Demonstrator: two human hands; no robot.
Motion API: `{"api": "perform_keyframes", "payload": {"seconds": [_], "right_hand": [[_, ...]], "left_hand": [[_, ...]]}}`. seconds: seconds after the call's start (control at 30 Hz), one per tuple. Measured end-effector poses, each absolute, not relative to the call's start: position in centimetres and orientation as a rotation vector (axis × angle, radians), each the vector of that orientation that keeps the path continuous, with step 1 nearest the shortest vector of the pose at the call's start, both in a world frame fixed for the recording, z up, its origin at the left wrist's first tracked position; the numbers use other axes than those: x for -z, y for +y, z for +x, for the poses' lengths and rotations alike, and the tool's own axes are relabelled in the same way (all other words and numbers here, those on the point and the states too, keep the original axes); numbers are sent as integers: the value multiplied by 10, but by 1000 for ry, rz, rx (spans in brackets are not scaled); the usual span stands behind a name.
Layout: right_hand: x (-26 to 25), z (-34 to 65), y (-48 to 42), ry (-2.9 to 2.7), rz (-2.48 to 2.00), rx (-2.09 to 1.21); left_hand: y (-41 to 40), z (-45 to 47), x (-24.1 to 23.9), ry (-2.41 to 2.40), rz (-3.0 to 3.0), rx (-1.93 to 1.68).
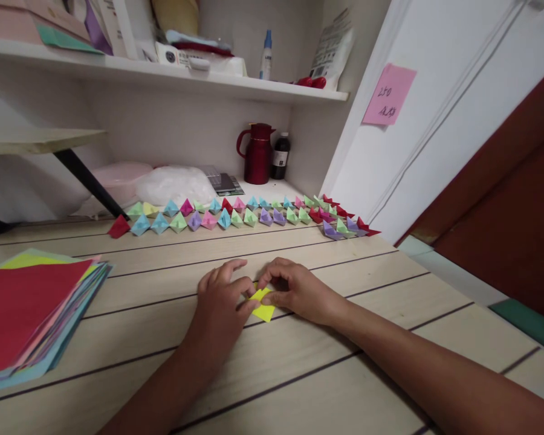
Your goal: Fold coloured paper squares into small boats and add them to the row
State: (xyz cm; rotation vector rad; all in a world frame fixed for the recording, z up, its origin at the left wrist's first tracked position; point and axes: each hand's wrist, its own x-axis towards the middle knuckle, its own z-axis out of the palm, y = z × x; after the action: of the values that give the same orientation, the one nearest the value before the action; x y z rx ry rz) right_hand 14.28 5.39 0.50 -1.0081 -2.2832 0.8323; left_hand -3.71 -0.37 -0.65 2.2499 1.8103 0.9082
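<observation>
2 hands on 1 paper (265,312). Right hand (299,293): thumb and index are pinching it, other fingers curling in. Left hand (220,296): thumb and index are touching its left side, can't tell if they're pinching; remaining fingers are spreading loosely. Paper is yellow, small, folded, sitting between the hands mid-worktop (344,386), well in from the far and right edges.

1 stack (31,314) of coloured sheets is lying toward the worktop's left edge, red on top; sheets too tight to count.

Boats (178,223) are standing along the far edge in 2 main rows. Front row is showing about 13, starting with 1 red at the left end; toward the far right corner they're bunching and overlapping, no clean count.

Behind the far edge: 1 red jug (257,157) and 1 dark bottle (280,157) are standing side by side. 1 blue-capped bottle (266,57) is standing on the shelf (254,90) above. 1 pink note (389,95) is sticking to the white panel (453,54), right.
</observation>
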Motion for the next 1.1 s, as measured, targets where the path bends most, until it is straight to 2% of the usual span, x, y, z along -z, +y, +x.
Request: {"api": "perform_keyframes", "payload": {"seconds": [0.27, 0.57, 0.67, 0.9, 1.1], "right_hand": [[-11, 145, 50, -2384, -1164, -605], [-19, 149, 48, -2416, -1083, -737], [-20, 150, 48, -2374, -1025, -875], [-14, 147, 48, -1969, -829, -1520], [-12, 143, 47, -1773, -817, -1599]], "left_hand": [[-12, -34, -1, 1679, 2636, -1016], [-14, -32, -3, 1549, 2816, -1027], [-12, -31, -3, 1565, 2822, -985], [-10, -33, -4, 1582, 2555, -916], [-10, -34, -6, 1726, 2039, -1083]]}}
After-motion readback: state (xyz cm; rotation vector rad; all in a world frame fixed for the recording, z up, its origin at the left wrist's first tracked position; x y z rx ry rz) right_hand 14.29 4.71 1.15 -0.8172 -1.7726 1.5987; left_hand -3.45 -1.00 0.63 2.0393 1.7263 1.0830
